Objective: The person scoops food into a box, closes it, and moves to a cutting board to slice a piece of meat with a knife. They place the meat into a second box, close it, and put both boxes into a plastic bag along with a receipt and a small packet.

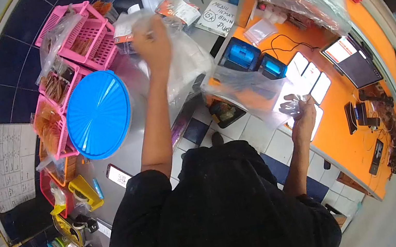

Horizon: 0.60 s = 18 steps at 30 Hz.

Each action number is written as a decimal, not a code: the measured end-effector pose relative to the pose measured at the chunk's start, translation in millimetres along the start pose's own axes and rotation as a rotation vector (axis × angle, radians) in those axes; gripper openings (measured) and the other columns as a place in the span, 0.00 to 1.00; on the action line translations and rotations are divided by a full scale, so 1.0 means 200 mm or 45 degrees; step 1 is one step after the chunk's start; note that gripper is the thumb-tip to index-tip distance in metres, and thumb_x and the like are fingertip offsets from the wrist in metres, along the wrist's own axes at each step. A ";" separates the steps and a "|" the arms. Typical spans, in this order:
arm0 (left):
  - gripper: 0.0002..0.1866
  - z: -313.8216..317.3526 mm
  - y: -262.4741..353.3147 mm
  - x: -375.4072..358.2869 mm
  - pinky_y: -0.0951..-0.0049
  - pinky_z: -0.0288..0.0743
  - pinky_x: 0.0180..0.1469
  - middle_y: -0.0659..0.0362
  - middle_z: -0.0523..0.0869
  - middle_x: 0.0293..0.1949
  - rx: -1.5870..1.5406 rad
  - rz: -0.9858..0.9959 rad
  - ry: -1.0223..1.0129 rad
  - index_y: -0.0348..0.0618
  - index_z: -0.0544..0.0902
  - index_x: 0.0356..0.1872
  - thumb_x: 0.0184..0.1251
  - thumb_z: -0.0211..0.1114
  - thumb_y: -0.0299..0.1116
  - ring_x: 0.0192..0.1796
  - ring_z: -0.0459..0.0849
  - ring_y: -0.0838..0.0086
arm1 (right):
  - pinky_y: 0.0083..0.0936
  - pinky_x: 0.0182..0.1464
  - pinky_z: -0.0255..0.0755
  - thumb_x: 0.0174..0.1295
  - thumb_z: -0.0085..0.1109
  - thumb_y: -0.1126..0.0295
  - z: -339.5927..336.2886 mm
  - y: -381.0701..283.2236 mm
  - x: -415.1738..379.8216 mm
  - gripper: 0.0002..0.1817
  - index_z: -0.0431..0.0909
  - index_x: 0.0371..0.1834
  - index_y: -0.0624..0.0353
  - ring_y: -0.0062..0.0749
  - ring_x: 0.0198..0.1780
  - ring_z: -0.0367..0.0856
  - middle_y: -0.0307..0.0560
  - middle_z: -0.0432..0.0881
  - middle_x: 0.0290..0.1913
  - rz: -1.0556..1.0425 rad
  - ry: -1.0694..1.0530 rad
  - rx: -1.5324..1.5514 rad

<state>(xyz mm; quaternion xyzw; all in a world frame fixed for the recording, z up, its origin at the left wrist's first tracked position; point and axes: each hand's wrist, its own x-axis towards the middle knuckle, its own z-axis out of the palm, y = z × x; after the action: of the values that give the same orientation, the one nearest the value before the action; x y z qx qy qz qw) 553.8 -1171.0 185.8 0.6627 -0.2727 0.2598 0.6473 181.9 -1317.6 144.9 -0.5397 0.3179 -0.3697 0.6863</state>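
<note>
My right hand [303,117] grips the bunched end of a clear plastic bag [247,89]. The bag stretches out to the left over the edge of the orange counter. My left hand [151,45] is raised over the steel table, its fingers smeared by motion, so any hold cannot be made out. Near it are an orange-and-white printed packet [123,33] and another orange-and-white packet [182,11]. Below its wrist side lies a pile of clear plastic bags [188,65].
A round blue lid [98,114] sits left of my arm, by pink baskets [90,42]. A phone [119,175] with a QR code lies nearby. The orange counter [335,132] carries blue boxes [241,54], several lit screens and a tablet [351,62]. A handwritten menu sign [217,17] stands behind.
</note>
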 end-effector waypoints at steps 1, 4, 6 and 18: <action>0.10 0.11 0.01 -0.02 0.65 0.75 0.41 0.52 0.85 0.34 0.062 0.127 -0.025 0.38 0.86 0.33 0.69 0.66 0.35 0.36 0.82 0.64 | 0.32 0.38 0.85 0.77 0.41 0.65 0.00 -0.02 -0.01 0.11 0.68 0.45 0.61 0.36 0.33 0.86 0.59 0.85 0.45 -0.020 0.003 -0.041; 0.10 0.40 -0.07 -0.13 0.55 0.77 0.50 0.45 0.85 0.43 0.095 0.233 -0.393 0.39 0.86 0.36 0.66 0.67 0.37 0.45 0.84 0.51 | 0.28 0.34 0.83 0.76 0.40 0.67 0.05 -0.10 -0.02 0.09 0.68 0.45 0.61 0.33 0.31 0.85 0.60 0.85 0.46 -0.083 -0.003 -0.144; 0.12 0.55 -0.30 -0.27 0.58 0.76 0.54 0.47 0.87 0.43 0.168 0.171 -0.769 0.37 0.86 0.39 0.69 0.64 0.37 0.48 0.84 0.49 | 0.24 0.33 0.82 0.74 0.40 0.69 0.07 -0.14 -0.04 0.09 0.69 0.44 0.62 0.31 0.31 0.84 0.59 0.85 0.46 -0.120 -0.016 -0.182; 0.34 -0.10 -0.12 -0.98 0.61 0.74 0.64 0.46 0.84 0.56 -0.508 -1.528 -1.211 0.34 0.79 0.61 0.75 0.55 0.58 0.56 0.84 0.57 | 0.24 0.46 0.71 0.62 0.52 0.62 0.19 -0.32 0.01 0.30 0.69 0.64 0.73 0.30 0.45 0.79 0.54 0.82 0.52 -0.087 -0.381 -0.066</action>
<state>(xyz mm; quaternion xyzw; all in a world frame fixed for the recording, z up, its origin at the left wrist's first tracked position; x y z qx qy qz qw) 431.4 -1146.5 32.7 0.6079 -0.1576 -0.4986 0.5975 205.0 -1308.9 214.7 -0.6169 0.2031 -0.2998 0.6988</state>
